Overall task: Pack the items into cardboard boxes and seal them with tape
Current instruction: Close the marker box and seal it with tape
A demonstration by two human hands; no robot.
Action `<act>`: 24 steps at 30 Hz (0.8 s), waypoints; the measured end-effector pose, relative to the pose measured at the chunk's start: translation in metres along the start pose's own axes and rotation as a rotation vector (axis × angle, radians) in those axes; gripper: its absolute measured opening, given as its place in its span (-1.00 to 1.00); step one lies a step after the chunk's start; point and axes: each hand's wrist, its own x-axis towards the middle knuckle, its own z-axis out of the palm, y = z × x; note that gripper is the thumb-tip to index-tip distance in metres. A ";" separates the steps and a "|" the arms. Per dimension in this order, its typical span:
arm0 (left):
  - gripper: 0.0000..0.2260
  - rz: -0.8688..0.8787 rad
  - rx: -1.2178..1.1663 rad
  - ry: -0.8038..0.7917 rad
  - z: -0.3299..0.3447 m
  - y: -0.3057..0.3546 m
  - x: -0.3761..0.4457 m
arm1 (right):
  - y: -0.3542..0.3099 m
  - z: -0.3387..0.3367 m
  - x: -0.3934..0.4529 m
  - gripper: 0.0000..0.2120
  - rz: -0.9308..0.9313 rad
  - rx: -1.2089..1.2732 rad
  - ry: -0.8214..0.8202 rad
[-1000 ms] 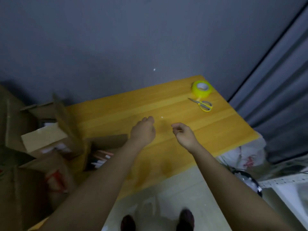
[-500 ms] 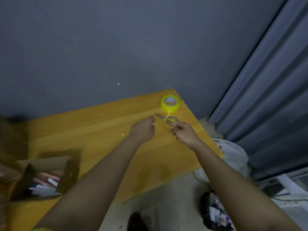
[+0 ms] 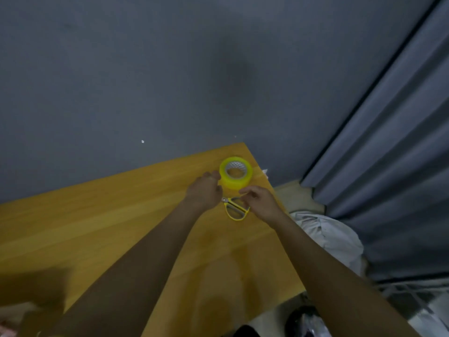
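Observation:
A yellow tape roll [image 3: 235, 173] lies flat near the far right corner of the wooden table [image 3: 97, 220]. Just in front of it lie yellow-handled scissors [image 3: 236, 208]. My left hand [image 3: 204, 191] reaches to the roll's left side, its loosely curled fingertips touching or almost touching the roll. My right hand [image 3: 260, 200] hovers over the scissors' right side, fingers loosely curled just short of the roll's front. I see nothing gripped in either hand. A blurred corner of a cardboard box [image 3: 17, 317] shows at the bottom left.
A grey wall runs behind the table and a grey curtain [image 3: 388, 166] hangs at the right. A white bag [image 3: 330, 237] sits beside the table's right edge, with a dark object [image 3: 303, 319] on the floor below it.
Both hands have moved forward across the table to the tape roll and scissors. My view has swung right, so the open boxes at the left have nearly left the frame.

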 end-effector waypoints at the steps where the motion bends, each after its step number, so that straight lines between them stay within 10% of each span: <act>1: -0.67 -0.008 -0.001 -0.008 0.003 -0.002 0.006 | 0.005 0.001 0.007 -0.90 -0.009 -0.014 -0.005; 14: -0.66 -0.249 -0.076 -0.089 0.054 -0.025 0.055 | 0.054 0.015 0.127 -0.51 -0.203 -0.661 -0.144; 24: -0.60 -0.365 -0.177 -0.108 0.086 -0.026 0.064 | 0.082 0.026 0.181 -0.60 -0.287 -1.027 -0.226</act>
